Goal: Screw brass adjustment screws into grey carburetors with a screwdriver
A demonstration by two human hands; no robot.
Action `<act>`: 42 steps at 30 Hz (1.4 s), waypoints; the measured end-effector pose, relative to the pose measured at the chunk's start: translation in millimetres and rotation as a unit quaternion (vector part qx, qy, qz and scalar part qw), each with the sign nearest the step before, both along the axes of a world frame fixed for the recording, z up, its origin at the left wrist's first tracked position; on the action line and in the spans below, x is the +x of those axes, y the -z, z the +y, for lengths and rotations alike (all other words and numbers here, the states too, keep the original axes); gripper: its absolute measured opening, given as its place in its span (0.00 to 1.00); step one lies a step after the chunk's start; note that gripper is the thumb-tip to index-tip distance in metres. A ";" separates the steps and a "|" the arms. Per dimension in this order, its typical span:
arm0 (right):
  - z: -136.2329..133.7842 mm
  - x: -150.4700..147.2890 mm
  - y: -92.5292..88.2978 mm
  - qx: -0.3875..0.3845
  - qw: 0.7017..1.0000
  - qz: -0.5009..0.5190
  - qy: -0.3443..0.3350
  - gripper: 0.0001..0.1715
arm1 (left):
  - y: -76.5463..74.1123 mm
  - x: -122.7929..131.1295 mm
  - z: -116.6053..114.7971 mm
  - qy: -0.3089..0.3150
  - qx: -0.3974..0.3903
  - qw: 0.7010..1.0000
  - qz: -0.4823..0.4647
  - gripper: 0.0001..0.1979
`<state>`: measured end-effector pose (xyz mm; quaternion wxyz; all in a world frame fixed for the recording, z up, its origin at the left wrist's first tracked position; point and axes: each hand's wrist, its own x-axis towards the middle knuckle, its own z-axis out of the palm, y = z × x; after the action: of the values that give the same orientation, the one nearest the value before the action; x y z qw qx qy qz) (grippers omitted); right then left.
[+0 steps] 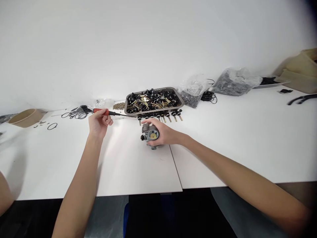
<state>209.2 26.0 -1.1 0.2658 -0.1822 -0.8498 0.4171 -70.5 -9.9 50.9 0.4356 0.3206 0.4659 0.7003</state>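
Note:
In my left hand is a screwdriver with a red and black handle, its shaft pointing right, level above the table. The tip ends near a row of small black-headed parts with brass-coloured stems. My right hand is wrapped around a grey metal carburetor, which has a round bore facing me and a black knob on its left side. The carburetor is at the table's middle, and its right part is hidden by my fingers and palm.
Behind the row stands a metal tray heaped with black and brass parts. Brass bits lie left of it. Plastic bags of small parts are to the right. Black rings and a tan bowl sit left. A seam splits the tabletop.

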 end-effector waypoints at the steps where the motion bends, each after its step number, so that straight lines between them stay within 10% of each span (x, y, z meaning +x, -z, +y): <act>1: -1.1 0.2 -1.1 0.008 1.000 -0.003 -0.004 0.43 | 0.3 -0.3 -0.1 0.001 0.001 1.000 0.000 0.03; 18: -33.0 0.0 -25.2 0.081 0.973 -0.145 -0.163 0.26 | 6.3 -2.7 3.5 -0.003 0.004 1.000 0.006 0.03; 42: -33.2 -2.7 -22.9 0.064 0.965 -0.148 -0.206 0.23 | -3.9 -5.0 -4.7 -0.073 0.044 0.996 0.008 0.04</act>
<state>206.4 -7.2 21.8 0.0563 -0.0453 -0.9240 0.3756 -75.5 -14.6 54.8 0.3654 0.3098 0.4603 0.7474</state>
